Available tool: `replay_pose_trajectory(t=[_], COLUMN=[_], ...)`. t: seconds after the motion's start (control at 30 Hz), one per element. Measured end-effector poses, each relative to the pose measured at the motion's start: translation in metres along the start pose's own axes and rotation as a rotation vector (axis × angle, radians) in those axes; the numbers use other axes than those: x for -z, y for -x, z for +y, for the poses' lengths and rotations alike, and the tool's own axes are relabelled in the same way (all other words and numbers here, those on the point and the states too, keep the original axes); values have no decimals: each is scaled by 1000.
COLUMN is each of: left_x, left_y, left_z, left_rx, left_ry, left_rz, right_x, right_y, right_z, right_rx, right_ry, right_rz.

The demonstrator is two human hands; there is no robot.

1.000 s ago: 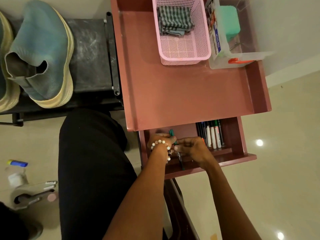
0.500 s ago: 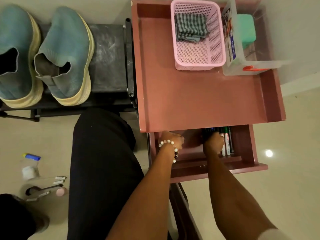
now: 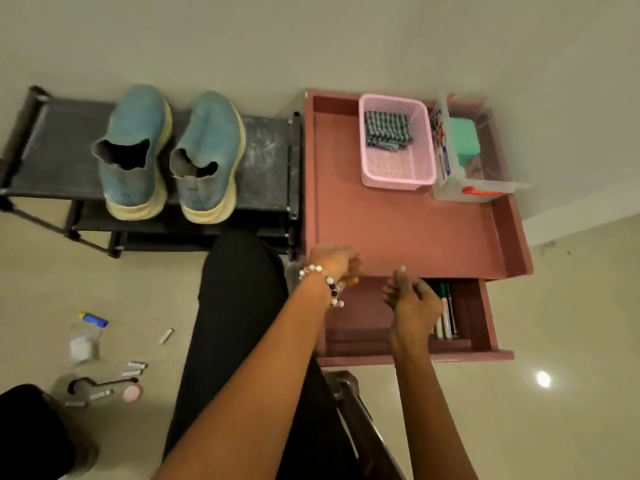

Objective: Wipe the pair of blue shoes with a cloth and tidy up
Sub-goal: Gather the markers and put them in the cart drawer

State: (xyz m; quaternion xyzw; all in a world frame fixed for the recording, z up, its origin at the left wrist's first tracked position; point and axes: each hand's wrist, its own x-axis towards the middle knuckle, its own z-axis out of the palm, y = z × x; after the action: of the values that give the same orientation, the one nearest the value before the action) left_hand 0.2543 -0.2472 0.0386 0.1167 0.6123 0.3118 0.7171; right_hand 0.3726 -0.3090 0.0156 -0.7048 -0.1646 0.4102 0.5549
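Shoes [image 3: 169,150] sit side by side on the rack [image 3: 266,161], left of the worktop [image 3: 398,233]; cloth [image 3: 388,129] lies in the basket [image 3: 420,168]. Both hands, left [image 3: 334,265] and right [image 3: 412,299], hover loosely curled, empty, over the open drawer [image 3: 485,317] at the worktop's front edge

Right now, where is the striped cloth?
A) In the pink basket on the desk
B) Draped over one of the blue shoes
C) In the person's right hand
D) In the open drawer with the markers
A: the striped cloth lies folded inside the pink basket at the back of the desk, apart from the blue shoes, the open drawer and both hands.
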Motion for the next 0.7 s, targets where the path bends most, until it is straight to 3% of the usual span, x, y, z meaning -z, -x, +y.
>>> replay_pose_trajectory(t=[0.13, 0.3, 0.53, 0.7], left_x=[85, 242, 443, 527], left_y=[53, 102, 110, 73], left_z=[54, 66, -24, -111], left_rx=[-345, -498, -347, -90], left_ry=[219, 420, 569, 619], left_rz=[43, 282, 711, 894], right_x=[-81, -200, -326, -363], right_y=[59, 145, 248, 265], right_z=[-46, -46, 85, 211], right_rx=[47, 132, 79, 34], right_ry=[-31, 126, 641, 1042], right_rz=[-282, -733, -1176, -1315])
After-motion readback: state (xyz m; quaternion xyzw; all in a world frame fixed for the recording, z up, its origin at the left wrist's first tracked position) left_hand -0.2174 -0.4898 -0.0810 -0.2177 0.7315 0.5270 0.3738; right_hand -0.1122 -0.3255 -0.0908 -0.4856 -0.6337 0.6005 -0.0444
